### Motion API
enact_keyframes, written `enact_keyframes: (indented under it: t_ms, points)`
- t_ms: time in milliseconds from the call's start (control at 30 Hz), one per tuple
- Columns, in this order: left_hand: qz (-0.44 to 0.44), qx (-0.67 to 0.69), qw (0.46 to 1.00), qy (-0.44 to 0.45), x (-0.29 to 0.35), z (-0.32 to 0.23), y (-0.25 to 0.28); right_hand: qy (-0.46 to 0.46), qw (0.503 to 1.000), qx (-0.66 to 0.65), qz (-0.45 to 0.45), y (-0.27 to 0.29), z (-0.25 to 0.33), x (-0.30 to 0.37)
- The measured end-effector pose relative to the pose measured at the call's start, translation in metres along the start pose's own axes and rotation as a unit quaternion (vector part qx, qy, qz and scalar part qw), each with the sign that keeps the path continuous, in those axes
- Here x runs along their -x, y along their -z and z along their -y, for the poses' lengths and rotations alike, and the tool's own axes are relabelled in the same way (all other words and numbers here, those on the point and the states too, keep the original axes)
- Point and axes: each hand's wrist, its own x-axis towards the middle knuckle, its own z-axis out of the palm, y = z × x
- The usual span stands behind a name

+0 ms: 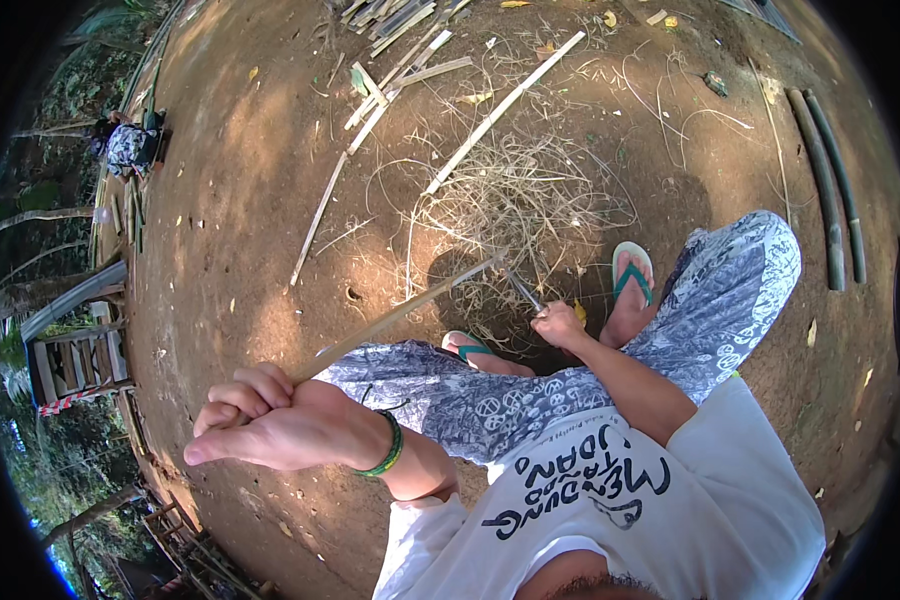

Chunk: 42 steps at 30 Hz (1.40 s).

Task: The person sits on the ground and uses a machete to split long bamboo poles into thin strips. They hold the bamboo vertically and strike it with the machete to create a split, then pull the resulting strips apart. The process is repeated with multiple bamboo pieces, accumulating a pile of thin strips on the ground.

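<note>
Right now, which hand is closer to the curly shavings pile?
Right: the right hand is just below the shavings pile in view; the left hand is farther off, lower left.

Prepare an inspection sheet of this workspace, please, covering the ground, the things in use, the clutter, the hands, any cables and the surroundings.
Surface: brown earth, patchy sun and shade.
Things in use: a long pale strip and what looks like a knife; contact unclear.
Clutter: a heap of curly shavings, loose strips, scattered leaves.
Hands: left hand closed on the strip; right hand closed on the knife.
Cables: nothing seen.
Surroundings: two poles at right, a small shelter and greenery at left.
</note>
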Motion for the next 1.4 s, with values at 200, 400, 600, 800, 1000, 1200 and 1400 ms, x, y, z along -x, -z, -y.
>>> enact_keyframes:
  t_ms: [200, 400, 600, 800, 1000, 1200, 1400]
  points:
    - [0.02, -0.014, 1.0, -0.007, 0.002, -0.004, -0.002, -0.057, 0.997, -0.018, 0.057, -0.004, -0.015, -0.009]
    - [0.028, -0.008, 0.999, 0.019, 0.002, -0.01, 0.005, -0.268, 0.952, -0.102, 0.11, 0.014, 0.003, -0.005]
    - [0.022, -0.01, 0.999, 0.026, 0.001, -0.013, 0.006, -0.071, 0.997, 0.034, 0.007, -0.02, -0.036, -0.018]
    - [0.01, -0.003, 0.999, 0.04, 0.001, -0.015, 0.009, -0.192, 0.975, -0.098, 0.058, 0.01, 0.001, -0.009]
    - [0.029, 0.041, 0.997, 0.051, -0.006, -0.013, 0.01, 0.006, 0.999, 0.006, 0.042, 0.009, 0.03, -0.002]
    - [0.072, 0.147, 0.985, 0.055, -0.007, 0.007, 0.007, 0.1, 0.986, -0.126, 0.037, 0.037, 0.136, 0.039]
    - [0.064, 0.035, 0.997, 0.009, 0.002, 0.013, 0.001, 0.198, 0.955, -0.211, 0.065, 0.044, 0.171, 0.063]
